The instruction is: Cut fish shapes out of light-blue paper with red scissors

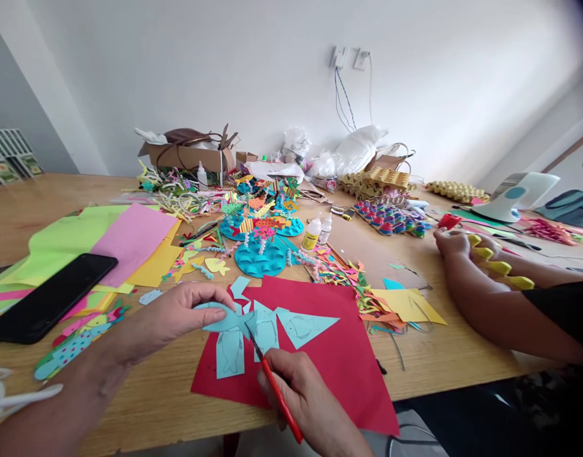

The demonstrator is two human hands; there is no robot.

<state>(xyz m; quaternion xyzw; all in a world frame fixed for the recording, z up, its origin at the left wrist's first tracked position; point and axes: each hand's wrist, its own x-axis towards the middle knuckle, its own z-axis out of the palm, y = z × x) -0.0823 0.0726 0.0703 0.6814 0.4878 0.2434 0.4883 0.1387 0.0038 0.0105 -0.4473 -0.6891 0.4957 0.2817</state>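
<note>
My left hand (196,311) pinches a light blue paper fish (225,320) between thumb and fingers. In my right hand (303,390) is a pair of scissors (281,397) with red handles, its blades at the tail end of the fish. Below lies a sheet of red paper (329,355), partly hidden by both hands. On it rest several light blue paper pieces with fish drawn in pencil, among them a pointed piece (305,326) at the right and a squarish piece (230,358) under the held fish.
Blue egg-carton bases with paper fish (260,257) stand behind the red sheet, beside two glue bottles (311,233). A black phone (48,295) lies at left on coloured paper. At right, another person's arms (482,298) hold yellow-painted egg-carton pieces (498,267). Paper scraps (341,273) lie between.
</note>
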